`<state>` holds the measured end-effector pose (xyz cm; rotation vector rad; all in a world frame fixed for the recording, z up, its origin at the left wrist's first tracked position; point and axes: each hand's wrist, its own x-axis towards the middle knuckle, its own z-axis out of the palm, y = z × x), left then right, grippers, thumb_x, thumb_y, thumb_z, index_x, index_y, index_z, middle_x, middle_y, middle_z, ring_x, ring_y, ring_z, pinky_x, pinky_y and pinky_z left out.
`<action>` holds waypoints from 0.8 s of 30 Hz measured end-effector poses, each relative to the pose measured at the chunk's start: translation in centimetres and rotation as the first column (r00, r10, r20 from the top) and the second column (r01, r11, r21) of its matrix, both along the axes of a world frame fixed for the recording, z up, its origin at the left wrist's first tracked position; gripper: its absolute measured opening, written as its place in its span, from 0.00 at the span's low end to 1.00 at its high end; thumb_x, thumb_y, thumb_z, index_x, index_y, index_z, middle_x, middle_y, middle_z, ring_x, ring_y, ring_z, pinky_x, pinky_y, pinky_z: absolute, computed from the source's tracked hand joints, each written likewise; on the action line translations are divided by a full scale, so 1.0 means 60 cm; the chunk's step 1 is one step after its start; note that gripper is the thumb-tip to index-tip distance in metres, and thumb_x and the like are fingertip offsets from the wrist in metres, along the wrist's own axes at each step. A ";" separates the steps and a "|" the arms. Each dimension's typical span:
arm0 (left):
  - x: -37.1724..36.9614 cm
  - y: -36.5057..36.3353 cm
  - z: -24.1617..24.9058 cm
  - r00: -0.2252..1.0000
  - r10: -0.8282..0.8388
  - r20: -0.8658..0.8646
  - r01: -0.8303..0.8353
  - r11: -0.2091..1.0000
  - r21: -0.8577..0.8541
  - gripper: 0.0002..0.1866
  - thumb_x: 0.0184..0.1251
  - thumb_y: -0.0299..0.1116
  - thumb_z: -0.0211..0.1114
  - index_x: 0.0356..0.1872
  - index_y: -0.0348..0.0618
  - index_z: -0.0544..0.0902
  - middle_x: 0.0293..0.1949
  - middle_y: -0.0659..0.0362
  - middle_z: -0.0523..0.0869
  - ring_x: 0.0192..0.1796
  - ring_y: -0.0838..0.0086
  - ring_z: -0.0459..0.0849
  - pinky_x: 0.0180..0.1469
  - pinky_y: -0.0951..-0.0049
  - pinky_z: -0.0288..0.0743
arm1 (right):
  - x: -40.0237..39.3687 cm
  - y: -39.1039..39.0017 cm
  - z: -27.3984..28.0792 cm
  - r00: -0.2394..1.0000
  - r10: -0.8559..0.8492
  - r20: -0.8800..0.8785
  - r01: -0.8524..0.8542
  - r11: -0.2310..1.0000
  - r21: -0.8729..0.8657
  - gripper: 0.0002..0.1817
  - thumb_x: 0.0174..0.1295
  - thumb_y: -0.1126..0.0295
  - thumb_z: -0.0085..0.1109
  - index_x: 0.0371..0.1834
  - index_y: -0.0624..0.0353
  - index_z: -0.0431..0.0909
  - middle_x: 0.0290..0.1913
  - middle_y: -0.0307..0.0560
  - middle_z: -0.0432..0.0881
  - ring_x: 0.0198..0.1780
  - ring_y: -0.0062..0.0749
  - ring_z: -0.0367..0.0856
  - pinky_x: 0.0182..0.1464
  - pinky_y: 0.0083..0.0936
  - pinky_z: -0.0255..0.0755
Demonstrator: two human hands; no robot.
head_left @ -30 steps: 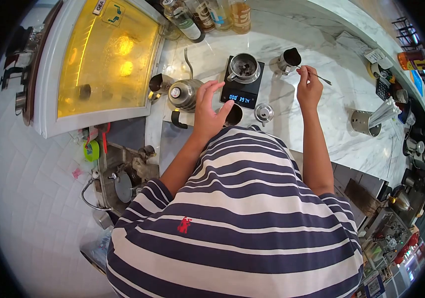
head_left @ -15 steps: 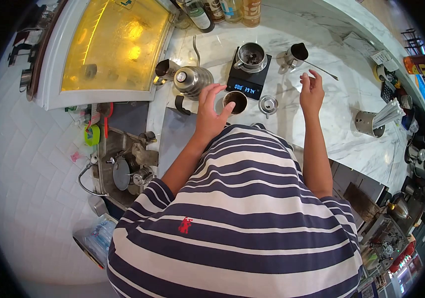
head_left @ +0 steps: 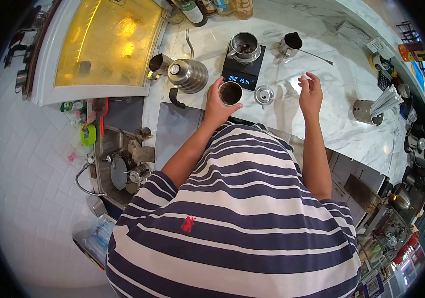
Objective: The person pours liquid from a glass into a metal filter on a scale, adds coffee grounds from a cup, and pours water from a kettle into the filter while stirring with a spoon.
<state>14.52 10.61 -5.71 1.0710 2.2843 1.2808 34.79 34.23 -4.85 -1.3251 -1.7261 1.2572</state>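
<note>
One cup point(head_left: 231, 84) gripped in the left hand point(head_left: 217, 107), just on the near side of the scale point(head_left: 242, 68)

Seen from above, a person in a striped shirt point(head_left: 237, 208) is at a marble desk point(head_left: 341, 136). The left hand is wrapped around the cup's left side, thumb on the near side, fingers on the far side. The cup's mouth faces up, with something dark inside; whether its base touches the desk is hidden. The right hand point(head_left: 311, 93) is well to the right of the scale, fingers loosely curled, tips apart, nothing seen between them.

On the scale sits a metal filter point(head_left: 247, 57) holding dark, crumbly matter. Just off the scale's near right corner lies a small metal lid point(head_left: 263, 96). Right of the scale stands a metal pitcher point(head_left: 289, 46), a long spoon point(head_left: 317, 56) slanting out of it. Left of the scale is a kettle point(head_left: 187, 74).

For a sound hold, the cup seems best kept upright, with even pressure on its outer wall and the thumb off the rim, so nothing spills. Keeping it clear of the scale's near edge would be wise; a knock could jar the filter. The right arm should probably avoid the jutting spoon, which might tip the pitcher.
</note>
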 end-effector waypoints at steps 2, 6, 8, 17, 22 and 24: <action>-0.001 0.003 -0.025 1.000 0.010 -0.030 -0.010 1.000 -0.014 0.46 0.44 0.33 0.88 0.67 0.39 0.73 0.60 0.49 0.83 0.62 0.59 0.83 0.66 0.61 0.76 | 0.007 -0.007 -0.013 1.000 0.008 -0.027 -0.008 1.000 -0.010 0.22 0.76 0.57 0.60 0.64 0.62 0.78 0.47 0.54 0.91 0.48 0.34 0.89 0.54 0.30 0.80; 0.006 0.008 -0.002 0.999 0.024 -0.029 -0.023 1.000 0.016 0.41 0.45 0.32 0.88 0.62 0.39 0.75 0.54 0.50 0.87 0.56 0.62 0.88 0.61 0.64 0.80 | 0.011 -0.007 -0.002 0.999 0.004 -0.043 -0.004 1.000 -0.016 0.22 0.76 0.58 0.61 0.64 0.62 0.77 0.48 0.54 0.91 0.49 0.33 0.89 0.55 0.30 0.80; 0.011 0.005 0.030 1.000 0.009 0.007 -0.010 0.999 0.053 0.40 0.45 0.31 0.87 0.61 0.39 0.75 0.53 0.51 0.87 0.55 0.63 0.88 0.60 0.65 0.80 | 0.010 0.001 0.010 0.999 -0.001 -0.039 0.001 1.000 -0.006 0.22 0.75 0.58 0.61 0.64 0.62 0.78 0.49 0.55 0.90 0.49 0.33 0.89 0.55 0.30 0.79; 0.016 0.006 0.118 0.987 -0.151 -0.046 0.158 0.937 0.313 0.40 0.47 0.24 0.83 0.63 0.39 0.71 0.57 0.53 0.80 0.59 0.68 0.82 0.64 0.67 0.76 | -0.043 0.070 0.059 0.996 -0.006 0.093 -0.006 0.991 0.136 0.30 0.72 0.51 0.65 0.69 0.58 0.73 0.49 0.53 0.90 0.50 0.40 0.88 0.54 0.35 0.79; 0.018 0.030 0.167 0.981 -0.190 0.032 0.164 0.908 0.385 0.43 0.47 0.24 0.83 0.66 0.38 0.69 0.60 0.52 0.79 0.62 0.68 0.81 0.66 0.65 0.75 | -0.077 0.102 0.046 1.000 -0.015 -0.020 0.018 0.984 0.176 0.21 0.76 0.54 0.59 0.59 0.60 0.81 0.43 0.50 0.91 0.45 0.37 0.89 0.51 0.32 0.79; 0.012 0.045 0.177 0.976 -0.217 -0.016 0.204 0.884 0.420 0.45 0.47 0.24 0.83 0.68 0.38 0.68 0.60 0.52 0.80 0.62 0.68 0.82 0.65 0.65 0.76 | -0.085 0.103 0.050 0.995 -0.036 -0.093 0.052 0.984 0.168 0.18 0.78 0.56 0.57 0.53 0.61 0.84 0.40 0.49 0.92 0.42 0.36 0.89 0.49 0.31 0.79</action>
